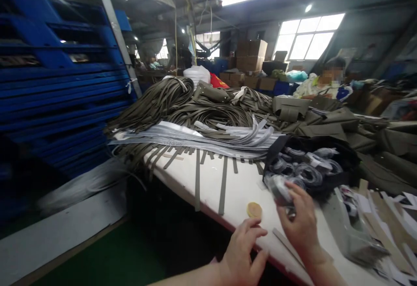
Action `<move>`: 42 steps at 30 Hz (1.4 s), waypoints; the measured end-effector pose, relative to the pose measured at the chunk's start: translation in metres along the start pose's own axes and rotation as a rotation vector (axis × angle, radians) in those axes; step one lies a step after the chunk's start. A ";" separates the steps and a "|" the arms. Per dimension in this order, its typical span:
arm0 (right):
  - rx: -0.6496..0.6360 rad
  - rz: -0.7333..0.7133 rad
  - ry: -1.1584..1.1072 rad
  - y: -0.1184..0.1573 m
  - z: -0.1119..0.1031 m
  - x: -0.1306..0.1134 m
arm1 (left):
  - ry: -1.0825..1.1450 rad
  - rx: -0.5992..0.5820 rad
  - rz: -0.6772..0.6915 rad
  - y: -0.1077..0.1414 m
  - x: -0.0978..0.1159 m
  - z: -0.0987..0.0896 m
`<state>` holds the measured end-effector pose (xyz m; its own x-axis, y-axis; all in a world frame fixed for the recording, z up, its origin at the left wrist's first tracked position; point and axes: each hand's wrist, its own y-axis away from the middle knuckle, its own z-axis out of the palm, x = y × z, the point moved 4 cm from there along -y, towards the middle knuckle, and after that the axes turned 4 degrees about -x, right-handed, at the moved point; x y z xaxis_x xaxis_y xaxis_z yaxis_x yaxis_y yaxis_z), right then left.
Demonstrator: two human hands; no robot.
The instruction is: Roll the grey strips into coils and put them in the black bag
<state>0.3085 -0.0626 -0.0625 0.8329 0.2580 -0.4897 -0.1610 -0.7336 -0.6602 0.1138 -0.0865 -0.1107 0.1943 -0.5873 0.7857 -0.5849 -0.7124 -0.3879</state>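
My right hand (301, 221) has its fingers and thumb around a coiled strip in clear wrapping (280, 189), at the near edge of a black bag (350, 158). Inside that bag lie several similar wrapped coils (308, 172). My left hand (244, 251) is over the table's front edge, fingers loosely bent, thumb apart, with nothing in it. Just beyond its fingertips a small round yellow-rimmed disc (254, 210) lies on the white tabletop (210, 186). A thin grey strip (286, 244) lies between my two hands.
Long olive straps (163, 99) are heaped at the back, with pale grey strips (195, 138) across them. Olive pouches (325, 125) pile up at the right. A grey plastic holder (352, 229) stands near right. Blue pallets (58, 90) are stacked left. Another person (325, 82) sits across the table.
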 end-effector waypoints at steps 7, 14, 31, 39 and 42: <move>0.219 -0.027 0.447 -0.054 -0.042 0.038 | -0.038 0.019 -0.115 0.004 -0.020 -0.022; -0.410 0.054 0.366 0.089 0.001 0.055 | -0.390 -0.020 -0.152 -0.061 -0.102 -0.062; -0.056 0.189 0.384 0.141 -0.022 0.093 | -0.880 -0.252 -0.333 -0.230 -0.159 -0.097; -0.344 0.880 -0.895 0.085 0.045 0.042 | -0.629 -0.277 0.039 -0.074 -0.059 -0.042; -0.332 0.974 -1.353 0.059 0.069 0.006 | -0.479 -0.259 0.152 -0.014 -0.039 -0.019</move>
<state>0.2674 -0.0611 -0.1439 -0.5424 -0.1508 -0.8265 -0.0461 -0.9769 0.2085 0.0995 -0.0465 -0.1273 0.3933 -0.8277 0.4003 -0.7964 -0.5243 -0.3016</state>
